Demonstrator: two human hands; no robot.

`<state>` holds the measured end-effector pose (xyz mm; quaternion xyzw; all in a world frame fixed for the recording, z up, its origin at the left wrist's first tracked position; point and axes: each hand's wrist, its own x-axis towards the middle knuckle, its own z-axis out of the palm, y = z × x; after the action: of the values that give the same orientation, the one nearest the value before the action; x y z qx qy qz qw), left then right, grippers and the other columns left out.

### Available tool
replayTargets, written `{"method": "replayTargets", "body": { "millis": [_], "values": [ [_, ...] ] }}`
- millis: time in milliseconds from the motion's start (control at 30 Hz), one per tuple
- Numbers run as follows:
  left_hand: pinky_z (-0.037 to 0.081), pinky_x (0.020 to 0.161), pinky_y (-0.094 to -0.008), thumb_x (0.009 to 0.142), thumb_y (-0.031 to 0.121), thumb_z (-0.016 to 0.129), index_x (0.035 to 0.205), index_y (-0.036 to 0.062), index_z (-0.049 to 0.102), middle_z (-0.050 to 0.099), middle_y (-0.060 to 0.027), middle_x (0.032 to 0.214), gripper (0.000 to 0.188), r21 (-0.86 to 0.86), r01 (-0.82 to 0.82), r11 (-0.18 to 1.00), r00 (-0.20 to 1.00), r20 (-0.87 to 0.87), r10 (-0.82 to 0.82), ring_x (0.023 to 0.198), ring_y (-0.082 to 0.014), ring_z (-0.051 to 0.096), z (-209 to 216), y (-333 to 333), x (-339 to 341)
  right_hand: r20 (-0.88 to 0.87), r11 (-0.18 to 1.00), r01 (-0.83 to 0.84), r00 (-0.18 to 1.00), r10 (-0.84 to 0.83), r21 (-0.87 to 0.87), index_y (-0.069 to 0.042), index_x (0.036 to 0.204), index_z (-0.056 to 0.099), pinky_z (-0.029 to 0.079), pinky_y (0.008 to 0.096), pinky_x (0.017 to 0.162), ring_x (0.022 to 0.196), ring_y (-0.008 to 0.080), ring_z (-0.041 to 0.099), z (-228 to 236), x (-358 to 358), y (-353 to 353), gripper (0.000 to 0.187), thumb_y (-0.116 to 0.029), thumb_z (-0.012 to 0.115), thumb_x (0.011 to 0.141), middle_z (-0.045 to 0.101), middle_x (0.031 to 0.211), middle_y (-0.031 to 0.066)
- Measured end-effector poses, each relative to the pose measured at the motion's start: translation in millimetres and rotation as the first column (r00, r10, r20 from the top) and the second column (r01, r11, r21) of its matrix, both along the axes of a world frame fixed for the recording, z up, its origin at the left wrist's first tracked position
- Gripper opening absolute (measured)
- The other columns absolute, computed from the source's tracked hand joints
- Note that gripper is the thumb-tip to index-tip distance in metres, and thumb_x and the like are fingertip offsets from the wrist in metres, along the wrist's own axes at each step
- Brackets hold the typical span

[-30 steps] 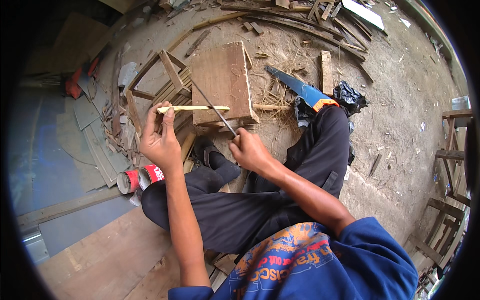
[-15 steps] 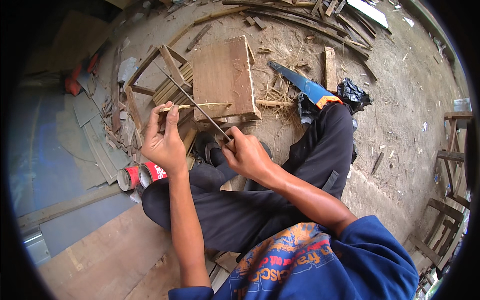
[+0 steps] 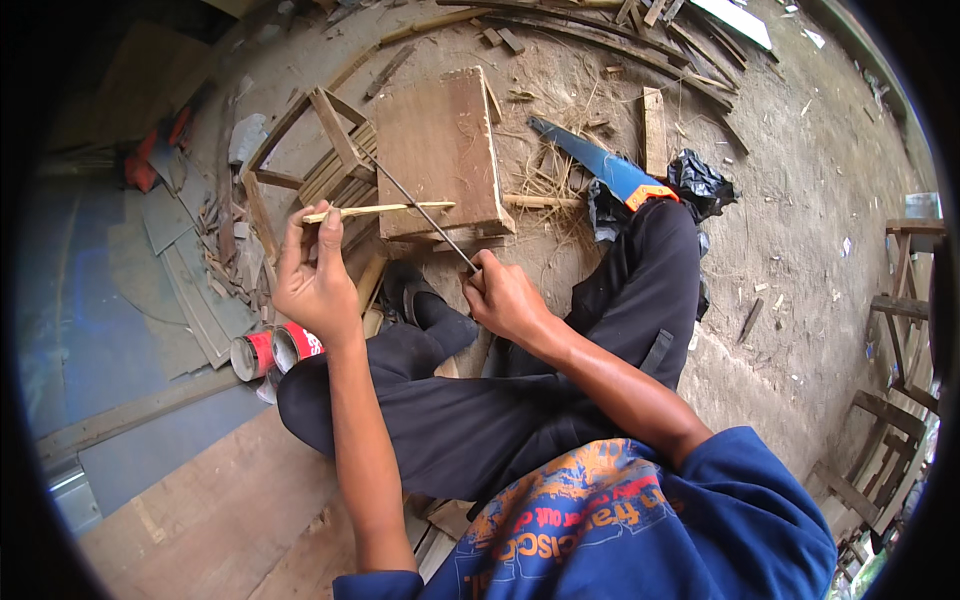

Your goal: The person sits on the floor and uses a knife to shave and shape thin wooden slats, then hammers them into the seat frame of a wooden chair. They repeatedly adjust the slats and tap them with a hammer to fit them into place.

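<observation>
Dusty ground (image 3: 790,270); left hand (image 3: 318,290) tight on pale strip (image 3: 372,210), right hand (image 3: 507,300) round dark rod (image 3: 441,234), crossover again nearer strip's tip.

Over the wooden block (image 3: 430,140), the far edge and far right corner offer free room. Toward its near edge, a pale stick (image 3: 365,211) and a thin dark rod (image 3: 397,185) cross between the left hand (image 3: 318,288) and the right hand (image 3: 505,300), barring the way. A wooden frame (image 3: 337,133) obstructs the left edge; straw (image 3: 548,187) and a saw (image 3: 592,163) clutter the floor (image 3: 800,230) past the right edge.
</observation>
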<state>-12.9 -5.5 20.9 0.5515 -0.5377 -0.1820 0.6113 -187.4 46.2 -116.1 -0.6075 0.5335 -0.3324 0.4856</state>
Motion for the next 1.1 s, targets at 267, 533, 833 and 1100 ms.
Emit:
{"method": "replayTargets", "body": {
  "millis": [267, 533, 833, 1100],
  "values": [
    [0.057, 0.089, -0.0291, 0.095, -0.001, 0.073, 0.113, -0.0086, 0.070, 0.074, -0.0119, 0.107, 0.020, -0.017, 0.003, 1.000, 1.000, 0.030, -0.003, 0.097, -0.0146, 0.069, 2, -5, -3, -0.116, 0.995, 0.097, 0.989, -0.092, 0.036, 0.005, 0.102, 0.053, 0.053, 0.0592, 0.080, 0.086, 0.0524, 0.066, -45, 0, 0, 0.027, -0.016, 0.065, 0.091, 0.069, 0.084, 0.0304],
    [0.057, 0.087, -0.0282, 0.094, -0.002, 0.074, 0.110, -0.0082, 0.072, 0.075, -0.0102, 0.102, 0.017, -0.038, -0.023, 0.999, 0.997, 0.075, 0.026, 0.093, -0.0121, 0.068, 4, -8, 2, -0.132, 0.989, 0.148, 0.981, -0.145, 0.010, 0.007, 0.097, 0.055, 0.051, 0.0568, 0.075, 0.082, 0.0508, 0.065, -62, -10, 6, 0.024, -0.013, 0.065, 0.090, 0.067, 0.079, 0.0294],
    [0.055, 0.084, -0.0257, 0.091, -0.001, 0.077, 0.105, -0.0074, 0.074, 0.076, -0.0090, 0.099, 0.016, 0.037, 0.051, 0.998, 0.998, 0.045, -0.053, 0.090, -0.0106, 0.068, -1, -9, 18, 0.033, 0.999, 0.002, 0.999, -0.001, -0.038, 0.006, 0.095, 0.053, 0.052, 0.0572, 0.075, 0.081, 0.0511, 0.066, -17, -18, 6, 0.023, -0.014, 0.064, 0.090, 0.068, 0.079, 0.0285],
    [0.055, 0.088, -0.0275, 0.088, -0.002, 0.080, 0.106, -0.0039, 0.076, 0.077, -0.0090, 0.101, 0.018, 0.074, 0.168, 0.983, 0.982, 0.071, -0.173, 0.094, -0.0128, 0.069, -5, -9, 26, -0.163, 0.996, 0.026, 0.987, -0.012, 0.088, 0.008, 0.095, 0.055, 0.053, 0.0561, 0.076, 0.083, 0.0506, 0.066, -57, -42, 15, 0.025, -0.014, 0.065, 0.090, 0.068, 0.082, 0.0299]
  ]
}}
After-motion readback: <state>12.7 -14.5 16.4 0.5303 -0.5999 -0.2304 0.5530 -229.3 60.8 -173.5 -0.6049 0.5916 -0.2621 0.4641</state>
